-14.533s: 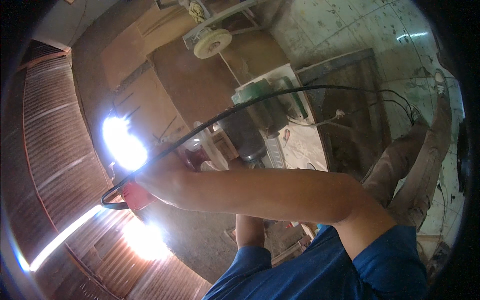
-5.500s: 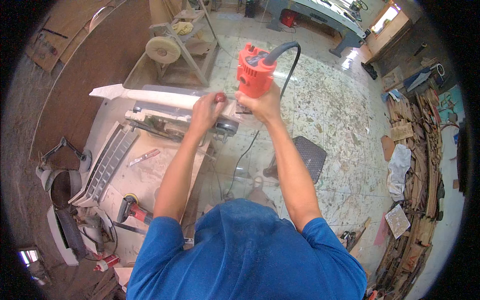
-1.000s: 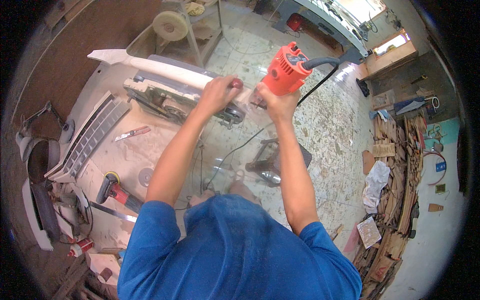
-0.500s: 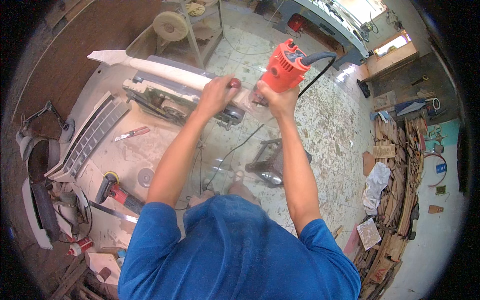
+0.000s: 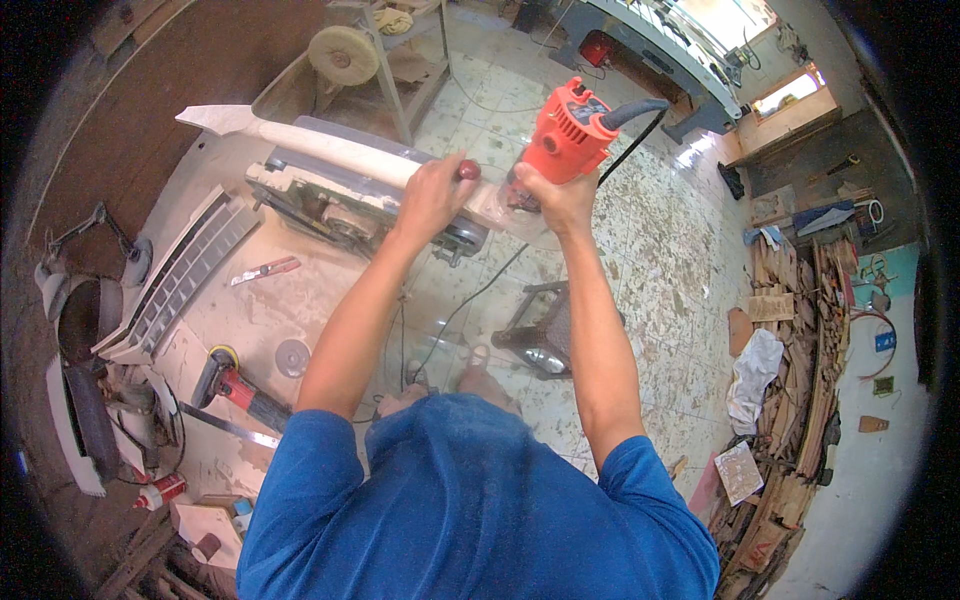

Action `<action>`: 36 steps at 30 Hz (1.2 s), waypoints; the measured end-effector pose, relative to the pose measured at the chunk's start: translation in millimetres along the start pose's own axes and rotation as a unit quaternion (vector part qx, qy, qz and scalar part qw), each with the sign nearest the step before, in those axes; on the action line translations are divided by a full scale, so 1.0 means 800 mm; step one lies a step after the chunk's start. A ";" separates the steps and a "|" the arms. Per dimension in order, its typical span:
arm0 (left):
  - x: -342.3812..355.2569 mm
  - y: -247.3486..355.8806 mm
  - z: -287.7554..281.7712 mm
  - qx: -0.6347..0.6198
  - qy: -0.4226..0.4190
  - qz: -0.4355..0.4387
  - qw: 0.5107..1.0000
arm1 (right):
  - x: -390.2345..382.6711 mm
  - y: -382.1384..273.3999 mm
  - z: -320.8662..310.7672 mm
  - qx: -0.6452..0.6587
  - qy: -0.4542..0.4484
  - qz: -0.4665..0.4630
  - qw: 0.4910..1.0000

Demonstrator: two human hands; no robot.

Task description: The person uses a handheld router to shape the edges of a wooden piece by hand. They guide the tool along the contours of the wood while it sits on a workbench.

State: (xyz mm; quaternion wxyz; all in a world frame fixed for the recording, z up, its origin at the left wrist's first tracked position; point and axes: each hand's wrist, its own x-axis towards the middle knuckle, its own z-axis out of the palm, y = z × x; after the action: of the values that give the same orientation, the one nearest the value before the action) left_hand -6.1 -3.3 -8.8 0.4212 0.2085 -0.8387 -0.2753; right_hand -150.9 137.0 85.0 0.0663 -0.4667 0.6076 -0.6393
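Observation:
My right hand (image 5: pixel 563 203) is wrapped around the lower body of an orange-red handheld router (image 5: pixel 562 140), which stands upright on its clear base. A thick dark hose and a black cord leave its top right. My left hand (image 5: pixel 432 197) closes on a dark red round knob (image 5: pixel 468 170) just left of the router. Under both hands runs a long pale wooden piece (image 5: pixel 330 147), shaped like a guitar neck with a flared far-left end. It lies along a dusty bench vise (image 5: pixel 335 210). Where the router's bit meets the wood is hidden.
On the dusty bench at left lie a utility knife (image 5: pixel 265 270), a grey slotted panel (image 5: pixel 195 270), a round disc (image 5: pixel 292 358) and a red-black polisher (image 5: pixel 240 385). A dark stool (image 5: pixel 540 330) stands on the tiled floor. Scrap wood (image 5: pixel 795 400) is piled along the right wall.

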 end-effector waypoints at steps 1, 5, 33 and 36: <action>0.001 0.003 -0.001 -0.002 0.006 0.007 1.000 | 0.001 -0.002 0.000 -0.001 -0.002 -0.003 1.000; 0.002 0.012 -0.005 0.001 -0.012 -0.020 1.000 | 0.004 -0.004 -0.004 -0.017 -0.016 -0.012 1.000; 0.005 0.026 -0.005 0.036 -0.020 -0.076 0.996 | 0.016 0.006 -0.007 0.045 -0.029 0.006 0.999; 0.004 0.026 -0.007 0.034 -0.026 -0.084 0.996 | 0.013 0.001 -0.006 0.036 -0.024 0.008 0.999</action>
State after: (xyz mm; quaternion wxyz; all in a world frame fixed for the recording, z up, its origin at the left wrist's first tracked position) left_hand -6.3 9.2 9.4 0.3676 0.2852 -0.8374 -0.2867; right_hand -160.0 133.6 90.7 0.1025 -0.4744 0.5864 -0.6485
